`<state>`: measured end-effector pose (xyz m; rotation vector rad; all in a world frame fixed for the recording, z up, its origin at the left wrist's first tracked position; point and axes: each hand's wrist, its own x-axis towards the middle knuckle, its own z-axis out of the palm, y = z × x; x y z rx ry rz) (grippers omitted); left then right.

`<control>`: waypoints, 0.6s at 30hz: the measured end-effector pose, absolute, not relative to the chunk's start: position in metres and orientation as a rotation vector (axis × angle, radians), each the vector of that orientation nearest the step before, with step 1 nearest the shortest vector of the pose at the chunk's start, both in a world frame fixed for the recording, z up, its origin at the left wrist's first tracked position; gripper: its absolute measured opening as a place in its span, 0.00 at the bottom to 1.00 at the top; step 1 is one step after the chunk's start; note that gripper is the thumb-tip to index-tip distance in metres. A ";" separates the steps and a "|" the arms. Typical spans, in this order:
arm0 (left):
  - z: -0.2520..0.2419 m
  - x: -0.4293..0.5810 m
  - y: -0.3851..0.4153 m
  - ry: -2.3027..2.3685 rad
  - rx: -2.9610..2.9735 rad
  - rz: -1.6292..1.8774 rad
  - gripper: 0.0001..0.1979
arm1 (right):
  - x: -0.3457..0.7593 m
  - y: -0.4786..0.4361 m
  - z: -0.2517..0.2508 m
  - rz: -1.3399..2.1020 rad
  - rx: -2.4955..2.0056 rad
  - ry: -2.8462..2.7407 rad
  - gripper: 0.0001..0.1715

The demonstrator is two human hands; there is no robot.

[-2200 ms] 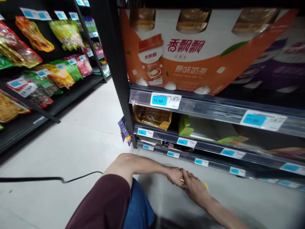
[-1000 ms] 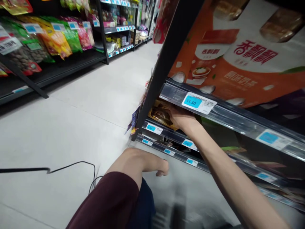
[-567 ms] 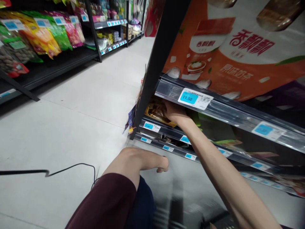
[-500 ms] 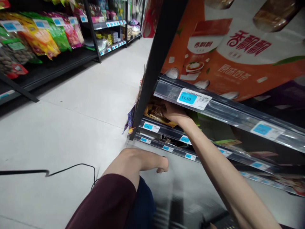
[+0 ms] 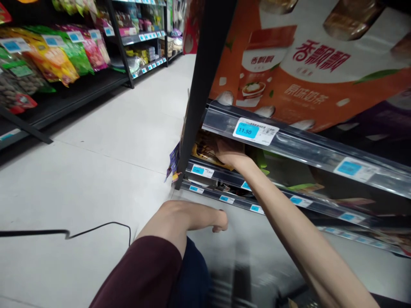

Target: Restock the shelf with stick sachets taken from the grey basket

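yellow box (image 5: 203, 153) is sitting under the right hand (image 5: 230, 152), grip hidden; left hand (image 5: 220, 220) is hanging half curled, hold unclear.

Orange-and-white milk tea carton (image 5: 279, 98) on shelf; price label (image 5: 255, 131), reading 11.50, on the rail (image 5: 308, 147) below it. Purple sachets (image 5: 174, 160) hang beside black upright (image 5: 202, 81). Across aisle: yellow bag (image 5: 53, 55) next to green bag (image 5: 73, 53). Black cable (image 5: 32, 233) on pale floor (image 5: 105, 184).

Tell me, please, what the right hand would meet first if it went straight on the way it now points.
The right hand would probably meet the packs in the yellow box; it may be touching them now, but the depth there is unclear.
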<state>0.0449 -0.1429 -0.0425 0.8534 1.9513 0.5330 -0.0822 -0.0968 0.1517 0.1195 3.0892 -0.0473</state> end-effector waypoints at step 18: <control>-0.081 0.051 -0.124 1.811 1.329 -0.079 0.17 | -0.084 -0.106 0.166 -0.205 0.052 2.992 0.28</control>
